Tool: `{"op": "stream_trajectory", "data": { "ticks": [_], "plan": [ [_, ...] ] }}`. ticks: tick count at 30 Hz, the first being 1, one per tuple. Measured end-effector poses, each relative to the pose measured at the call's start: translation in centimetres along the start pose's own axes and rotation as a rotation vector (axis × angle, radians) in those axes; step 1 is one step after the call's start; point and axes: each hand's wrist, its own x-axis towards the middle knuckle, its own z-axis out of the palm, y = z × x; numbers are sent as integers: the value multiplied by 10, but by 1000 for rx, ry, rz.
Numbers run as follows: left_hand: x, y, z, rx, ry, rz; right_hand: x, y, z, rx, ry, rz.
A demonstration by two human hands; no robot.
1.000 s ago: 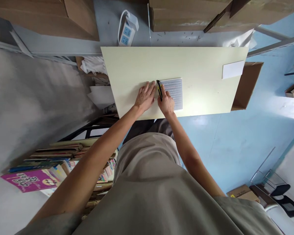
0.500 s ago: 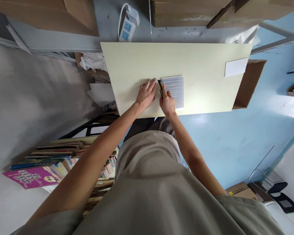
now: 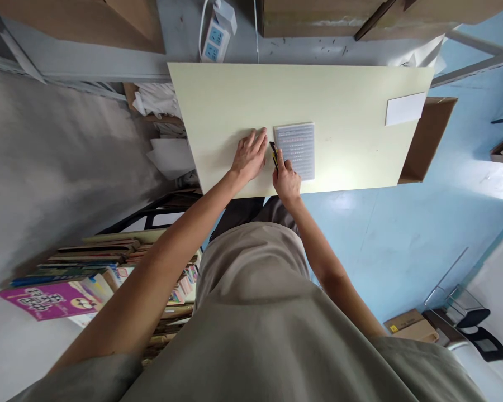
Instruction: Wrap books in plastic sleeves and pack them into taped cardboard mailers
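In my right hand (image 3: 287, 181) is a black and yellow utility knife (image 3: 274, 156), its index finger stretched along the top. The knife lies at the left edge of a flat grey printed pad (image 3: 300, 149), which has rows of small white and reddish marks. My left hand (image 3: 250, 155) rests flat on the pale yellow board (image 3: 347, 123), just left of the knife, its fingers stretched forward. Whether the blade touches the pad or the board I cannot tell.
A white card (image 3: 404, 109) lies at the board's right end, beside an open cardboard box (image 3: 430, 139). Beyond the far edge stand a power strip (image 3: 215, 42) and large cartons (image 3: 305, 19). Stacked books (image 3: 54, 301) are at lower left.
My right hand has drawn the knife slightly toward me along the pad's left edge. My left hand stays flat in place. The whole view has shifted a little.
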Motion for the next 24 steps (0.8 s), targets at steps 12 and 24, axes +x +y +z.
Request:
{"op": "stream_trajectory", "data": {
  "ticks": [12, 24],
  "plan": [
    [2, -5, 7, -17, -13, -1, -30, 13, 22, -83, -51, 31],
    [4, -5, 12, -93, 25, -16, -65, 30, 38, -148, -128, 11]
  ]
}}
